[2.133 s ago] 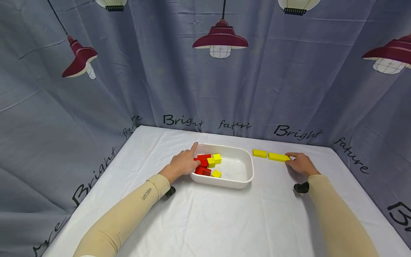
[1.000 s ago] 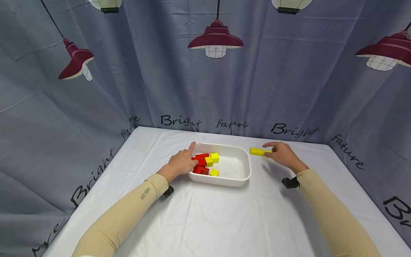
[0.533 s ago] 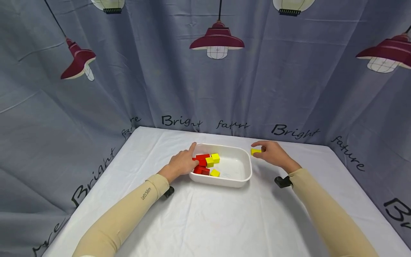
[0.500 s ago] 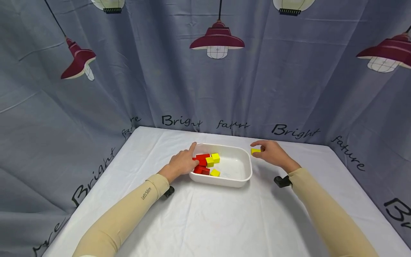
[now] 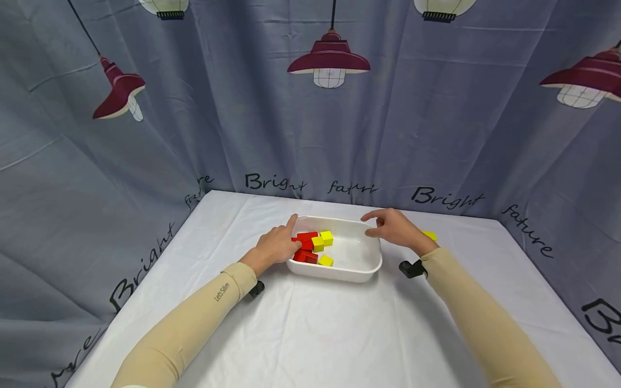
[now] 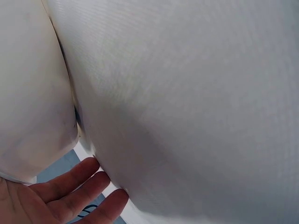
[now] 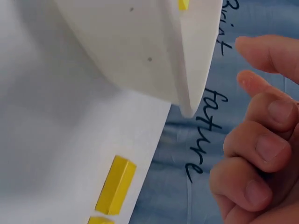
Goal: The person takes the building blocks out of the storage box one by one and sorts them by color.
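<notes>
A white plastic tub (image 5: 335,275) stands on the table with red blocks (image 5: 306,257) and yellow blocks (image 5: 326,237) gathered at its left end. My left hand (image 5: 277,245) holds the tub's left rim, thumb over the inside; the other fingers lie outside the wall in the left wrist view. My right hand (image 5: 393,226) hovers over the tub's right rim, empty, thumb and index apart. In the right wrist view its other fingers are curled. Outside the tub on the right lie a yellow bar-shaped block (image 7: 116,185) and part of another; the right arm largely hides them in the head view.
A white cloth (image 5: 330,334) covers the table. Behind it and along the sides hangs a grey-blue curtain (image 5: 242,129) printed with lamps and lettering. A black wrist camera (image 5: 412,268) sits under the right wrist.
My right hand has moved left, from the far end of the yellow blocks, along them, to over the tub's right rim. The left hand and the tub's contents stay as they were.
</notes>
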`<action>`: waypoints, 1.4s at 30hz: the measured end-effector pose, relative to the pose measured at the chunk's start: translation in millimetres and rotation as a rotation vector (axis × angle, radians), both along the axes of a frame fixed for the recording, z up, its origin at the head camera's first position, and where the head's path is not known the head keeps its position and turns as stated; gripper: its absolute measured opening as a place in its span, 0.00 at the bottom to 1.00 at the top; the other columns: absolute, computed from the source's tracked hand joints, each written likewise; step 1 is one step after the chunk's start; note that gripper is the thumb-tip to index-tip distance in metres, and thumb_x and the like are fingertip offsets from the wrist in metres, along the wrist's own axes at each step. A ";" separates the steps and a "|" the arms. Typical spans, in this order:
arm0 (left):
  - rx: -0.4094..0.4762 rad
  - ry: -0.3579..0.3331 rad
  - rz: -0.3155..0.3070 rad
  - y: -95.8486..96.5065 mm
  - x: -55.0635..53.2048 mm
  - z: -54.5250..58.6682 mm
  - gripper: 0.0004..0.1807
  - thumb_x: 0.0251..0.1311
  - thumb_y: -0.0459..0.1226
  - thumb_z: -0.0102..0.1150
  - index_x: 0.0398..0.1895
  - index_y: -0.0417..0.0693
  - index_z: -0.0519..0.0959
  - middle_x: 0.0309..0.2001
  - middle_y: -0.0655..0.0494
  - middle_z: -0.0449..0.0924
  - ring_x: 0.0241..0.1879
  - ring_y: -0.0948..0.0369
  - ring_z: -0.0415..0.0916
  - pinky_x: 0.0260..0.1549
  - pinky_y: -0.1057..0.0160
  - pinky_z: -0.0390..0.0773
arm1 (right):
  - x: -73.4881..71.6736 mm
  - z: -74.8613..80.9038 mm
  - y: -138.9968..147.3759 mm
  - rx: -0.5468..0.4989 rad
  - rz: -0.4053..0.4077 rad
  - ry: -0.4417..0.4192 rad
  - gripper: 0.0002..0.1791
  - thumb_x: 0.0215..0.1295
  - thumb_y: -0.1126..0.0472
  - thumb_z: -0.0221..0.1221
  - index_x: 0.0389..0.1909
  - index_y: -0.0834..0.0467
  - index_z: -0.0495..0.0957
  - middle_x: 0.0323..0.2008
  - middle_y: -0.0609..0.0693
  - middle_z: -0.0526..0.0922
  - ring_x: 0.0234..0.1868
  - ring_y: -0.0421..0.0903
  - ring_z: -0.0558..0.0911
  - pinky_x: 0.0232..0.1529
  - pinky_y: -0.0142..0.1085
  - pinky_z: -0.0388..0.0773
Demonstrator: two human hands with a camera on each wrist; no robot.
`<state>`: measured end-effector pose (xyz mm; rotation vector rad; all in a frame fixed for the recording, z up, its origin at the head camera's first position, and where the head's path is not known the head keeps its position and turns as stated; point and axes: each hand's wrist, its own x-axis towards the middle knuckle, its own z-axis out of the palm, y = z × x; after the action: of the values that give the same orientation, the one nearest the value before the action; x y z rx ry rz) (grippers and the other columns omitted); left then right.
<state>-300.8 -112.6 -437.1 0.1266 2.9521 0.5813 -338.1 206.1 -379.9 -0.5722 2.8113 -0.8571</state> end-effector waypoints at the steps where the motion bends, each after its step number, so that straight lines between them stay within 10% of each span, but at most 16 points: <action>1: -0.001 0.002 -0.001 -0.2 0.0 0.3 0.43 0.67 0.50 0.50 0.82 0.59 0.44 0.64 0.45 0.73 0.58 0.50 0.74 0.56 0.45 0.77 | -0.7 0.4 -1.7 -0.010 0.007 -0.013 0.22 0.59 0.58 0.69 0.56 0.54 0.82 0.19 0.47 0.61 0.21 0.45 0.62 0.24 0.35 0.59; 42: 0.013 -0.003 0.009 -1.3 -1.9 -0.9 0.44 0.66 0.50 0.51 0.82 0.60 0.43 0.66 0.46 0.73 0.59 0.51 0.73 0.58 0.44 0.75 | -33.8 -1.5 -62.6 0.000 0.175 -0.253 0.21 0.61 0.57 0.68 0.56 0.52 0.84 0.21 0.47 0.65 0.29 0.46 0.68 0.35 0.38 0.64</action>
<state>-302.7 -113.9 -438.0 0.1131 2.9478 0.6016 -371.9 143.5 -381.4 -0.6483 2.4939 -0.8303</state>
